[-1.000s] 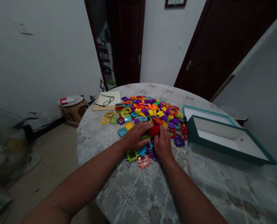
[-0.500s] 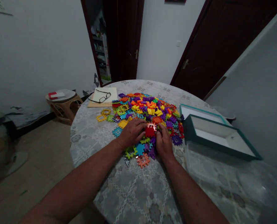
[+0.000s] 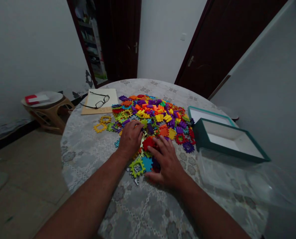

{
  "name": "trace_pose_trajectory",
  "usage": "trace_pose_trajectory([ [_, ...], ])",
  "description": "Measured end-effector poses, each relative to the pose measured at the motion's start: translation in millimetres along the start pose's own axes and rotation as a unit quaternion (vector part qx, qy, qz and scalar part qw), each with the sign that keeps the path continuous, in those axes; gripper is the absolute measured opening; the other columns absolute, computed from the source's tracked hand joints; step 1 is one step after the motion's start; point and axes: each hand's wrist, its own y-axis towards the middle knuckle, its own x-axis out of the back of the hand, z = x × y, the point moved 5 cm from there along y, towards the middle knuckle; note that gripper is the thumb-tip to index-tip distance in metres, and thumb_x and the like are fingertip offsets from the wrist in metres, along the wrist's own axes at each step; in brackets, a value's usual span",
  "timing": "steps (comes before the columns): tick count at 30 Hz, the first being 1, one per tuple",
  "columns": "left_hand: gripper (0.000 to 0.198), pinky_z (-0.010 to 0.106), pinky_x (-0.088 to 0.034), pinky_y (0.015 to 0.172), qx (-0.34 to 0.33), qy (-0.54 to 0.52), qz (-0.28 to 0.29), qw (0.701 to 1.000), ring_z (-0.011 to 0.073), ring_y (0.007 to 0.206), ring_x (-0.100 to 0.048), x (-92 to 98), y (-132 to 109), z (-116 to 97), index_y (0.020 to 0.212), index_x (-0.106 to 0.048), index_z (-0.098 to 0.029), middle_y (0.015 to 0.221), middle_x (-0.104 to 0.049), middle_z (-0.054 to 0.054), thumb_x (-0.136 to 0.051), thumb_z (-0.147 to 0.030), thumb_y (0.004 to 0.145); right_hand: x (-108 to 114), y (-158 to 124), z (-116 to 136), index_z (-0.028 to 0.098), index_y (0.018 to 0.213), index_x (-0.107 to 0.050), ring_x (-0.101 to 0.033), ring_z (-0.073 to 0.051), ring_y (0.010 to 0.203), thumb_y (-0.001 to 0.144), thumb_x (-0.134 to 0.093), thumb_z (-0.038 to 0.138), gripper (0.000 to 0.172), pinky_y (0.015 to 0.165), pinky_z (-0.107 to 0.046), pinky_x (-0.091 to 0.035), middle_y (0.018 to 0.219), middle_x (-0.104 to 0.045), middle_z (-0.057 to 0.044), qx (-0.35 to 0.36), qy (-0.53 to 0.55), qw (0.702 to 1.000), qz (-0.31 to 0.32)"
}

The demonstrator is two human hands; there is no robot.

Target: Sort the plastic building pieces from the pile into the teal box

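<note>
My left hand [image 3: 131, 138] rests at the left side of a heap of plastic building pieces, its fingers bent together. What they hold, if anything, is hidden; a yellow-green piece [image 3: 144, 123] lies by the fingertips. My right hand [image 3: 167, 162] is spread palm down over the near part of the heap, thumb apart from the fingers. Its fingertips reach a red toothed piece [image 3: 148, 143]. A lime square frame piece [image 3: 137, 168] and a blue toothed piece [image 3: 147, 163] lie between the two hands, near my right thumb.
Yellow connector pieces [image 3: 159, 118] are mixed with purple and orange ones farther back. Glasses [image 3: 99, 103] lie on a pale board [image 3: 111, 96] at left. A green box [image 3: 201, 137], its lid [image 3: 191, 113] and a clear plastic tray [image 3: 205, 172] stand at right.
My right hand has opened and spread nearer over the pieces. My left hand has moved left, away from the red piece. The camera view has shifted slightly right.
</note>
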Motion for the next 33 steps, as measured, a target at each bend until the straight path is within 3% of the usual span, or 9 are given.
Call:
trace_pose_trajectory([
  [4, 0.032, 0.054, -0.052, 0.115, 0.014, 0.009, -0.017, 1.000, 0.0339, 0.127, -0.061, 1.4, 0.3, 7.1, 0.131, -0.070, -0.020, 0.133, -0.066, 0.016, -0.057, -0.016, 0.102, -5.3, 8.1, -0.5, 0.028, 0.157, -0.059, -0.024, -0.043, 0.167, 0.086, -0.087, 0.049, 0.079, 0.134, -0.074, -0.014, 0.175, -0.042, -0.013, -0.008, -0.036, 0.999, 0.029],
  [8, 0.030, 0.052, -0.053, 0.115, 0.021, 0.010, -0.024, 0.999, 0.0333, 0.127, -0.062, 2.2, 1.0, 11.2, 0.132, -0.068, -0.018, 0.132, -0.066, 0.016, -0.059, -0.022, 0.104, -8.5, 13.1, -18.7, 0.026, 0.153, -0.061, -0.028, -0.042, 0.165, 0.090, -0.080, 0.030, 0.066, 0.132, -0.071, -0.023, 0.173, -0.044, -0.014, -0.068, -0.051, 0.996, -0.028],
  [16, 0.029, 0.053, -0.048, 0.120, 0.020, -0.007, -0.013, 1.000, 0.0321, 0.132, -0.062, 9.3, 8.4, 8.6, 0.132, -0.067, -0.019, 0.131, -0.070, 0.015, -0.061, -0.032, 0.106, -11.8, 9.4, -52.3, 0.023, 0.153, -0.058, -0.041, -0.039, 0.157, 0.102, -0.065, 0.035, 0.053, 0.128, -0.067, -0.033, 0.160, -0.056, -0.017, -0.156, -0.032, 0.974, -0.162],
  [19, 0.029, 0.053, -0.049, 0.120, -0.004, -0.016, 0.022, 1.000, 0.0314, 0.130, -0.065, 22.0, 14.4, 1.2, 0.130, -0.068, -0.020, 0.130, -0.073, 0.014, -0.061, -0.035, 0.106, -12.1, 6.8, -64.4, 0.022, 0.155, -0.056, -0.045, -0.037, 0.152, 0.102, -0.062, 0.033, 0.054, 0.127, -0.067, -0.035, 0.157, -0.058, -0.019, -0.191, -0.015, 0.962, -0.196],
  [22, 0.039, 0.055, -0.048, 0.122, -0.038, -0.018, 0.103, 0.994, 0.0330, 0.137, -0.063, 40.1, 9.8, -13.5, 0.138, -0.066, -0.021, 0.139, -0.071, 0.015, -0.065, -0.044, 0.106, -10.3, 5.0, -75.8, 0.018, 0.155, -0.055, -0.049, -0.036, 0.147, 0.098, -0.060, 0.026, 0.058, 0.127, -0.064, -0.038, 0.153, -0.060, -0.020, -0.207, 0.008, 0.952, -0.225],
  [25, 0.066, 0.059, -0.042, 0.128, -0.047, -0.007, 0.169, 0.984, 0.0378, 0.152, -0.051, 60.4, -16.8, -30.7, 0.152, -0.058, -0.024, 0.160, -0.058, 0.017, -0.073, -0.060, 0.100, -7.6, 3.5, -85.4, 0.016, 0.153, -0.055, -0.053, -0.034, 0.143, 0.095, -0.057, 0.021, 0.059, 0.125, -0.060, -0.042, 0.148, -0.062, -0.021, -0.213, 0.030, 0.943, -0.252],
  [28, 0.093, 0.060, -0.040, 0.130, -0.039, -0.003, 0.221, 0.974, 0.0397, 0.159, -0.043, 69.0, -63.0, -45.6, 0.164, -0.046, -0.029, 0.172, -0.045, 0.017, -0.082, -0.070, 0.089, -6.4, 2.3, -90.5, 0.014, 0.153, -0.054, -0.054, -0.034, 0.141, 0.092, -0.055, 0.018, 0.061, 0.125, -0.059, -0.043, 0.147, -0.062, -0.021, -0.216, 0.039, 0.937, -0.271],
  [31, 0.113, 0.065, -0.036, 0.131, -0.015, 0.033, 0.253, 0.967, 0.0448, 0.163, -0.036, 60.6, -108.1, -51.7, 0.169, -0.040, -0.031, 0.177, -0.038, 0.018, -0.090, -0.073, 0.077, -5.9, 2.8, -87.5, 0.016, 0.156, -0.052, -0.052, -0.034, 0.145, 0.086, -0.059, 0.018, 0.070, 0.128, -0.060, -0.040, 0.151, -0.061, -0.020, -0.205, 0.037, 0.941, -0.267],
  [33, 0.115, 0.070, -0.034, 0.130, -0.001, 0.062, 0.258, 0.964, 0.0482, 0.163, -0.033, 49.3, -125.6, -52.3, 0.169, -0.041, -0.031, 0.175, -0.041, 0.019, -0.092, -0.072, 0.075, -5.4, 4.5, -80.8, 0.018, 0.157, -0.052, -0.050, -0.034, 0.149, 0.085, -0.060, 0.018, 0.072, 0.130, -0.060, -0.037, 0.154, -0.059, -0.018, -0.175, 0.050, 0.951, -0.249],
])
